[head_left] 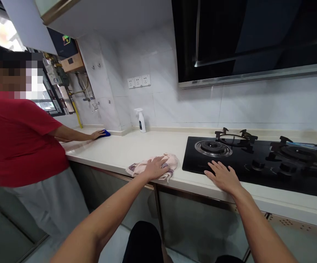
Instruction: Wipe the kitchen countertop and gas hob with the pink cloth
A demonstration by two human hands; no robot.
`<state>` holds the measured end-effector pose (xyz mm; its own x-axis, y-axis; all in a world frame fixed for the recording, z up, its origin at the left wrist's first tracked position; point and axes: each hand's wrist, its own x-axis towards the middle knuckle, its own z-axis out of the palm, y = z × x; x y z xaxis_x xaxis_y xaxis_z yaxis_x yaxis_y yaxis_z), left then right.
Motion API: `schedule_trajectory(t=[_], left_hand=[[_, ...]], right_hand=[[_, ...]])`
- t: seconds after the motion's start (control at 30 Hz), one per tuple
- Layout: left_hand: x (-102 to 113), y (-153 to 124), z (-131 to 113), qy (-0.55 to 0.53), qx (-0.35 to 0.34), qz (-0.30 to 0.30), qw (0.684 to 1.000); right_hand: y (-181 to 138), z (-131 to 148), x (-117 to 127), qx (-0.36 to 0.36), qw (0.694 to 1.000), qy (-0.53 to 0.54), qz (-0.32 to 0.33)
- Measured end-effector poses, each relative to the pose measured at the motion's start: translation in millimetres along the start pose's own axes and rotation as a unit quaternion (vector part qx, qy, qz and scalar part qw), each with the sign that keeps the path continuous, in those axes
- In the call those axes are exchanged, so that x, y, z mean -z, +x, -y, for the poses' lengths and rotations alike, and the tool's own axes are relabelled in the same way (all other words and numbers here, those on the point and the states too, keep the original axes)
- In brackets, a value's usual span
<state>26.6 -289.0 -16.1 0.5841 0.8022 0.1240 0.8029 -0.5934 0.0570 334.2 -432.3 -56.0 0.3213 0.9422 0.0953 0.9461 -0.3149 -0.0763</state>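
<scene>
Head view: I log daylight from the window (2, 31), upper left, clipped to white. Soft shadow under the range hood (257, 40); cabinet fronts (196, 223) dim. I note wide-angle stretch toward the edges, pixelated block (12, 75) at left.

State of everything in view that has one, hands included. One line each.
left hand: palm down on pink cloth
pink cloth: crumpled, on the counter
right hand: palm down, fingers spread, at the front edge of the hob
left burner: no pan support over it, no flame visible
spray bottle: upright
blue cloth: under co-worker's hand
wall sockets: nothing plugged in
</scene>
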Motion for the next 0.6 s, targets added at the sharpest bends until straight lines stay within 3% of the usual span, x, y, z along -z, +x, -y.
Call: schedule_trajectory(t=[0.13, 0.27, 0.37, 0.47, 0.6], left_hand=[[11, -2, 48, 0.023, 0.059, 0.008, 0.998], [22, -6, 101, 0.051, 0.164, -0.007, 0.985], [28, -6, 127, 0.060, 0.240, -0.018, 0.969], [29, -3, 131, 0.059, 0.267, -0.017, 0.962], [19, 3, 103, 0.054, 0.232, -0.010, 0.971]], right_hand=[[-1, 1, 1, 0.005, 1.000, 0.002, 0.001], [-1, 1, 0, 0.006, 1.000, 0.002, -0.003], [-1, 0, -4, 0.008, 1.000, 0.002, -0.018], [1, -3, -11, 0.012, 0.999, -0.014, -0.032], [5, -11, -22, 0.021, 0.998, -0.025, -0.051]])
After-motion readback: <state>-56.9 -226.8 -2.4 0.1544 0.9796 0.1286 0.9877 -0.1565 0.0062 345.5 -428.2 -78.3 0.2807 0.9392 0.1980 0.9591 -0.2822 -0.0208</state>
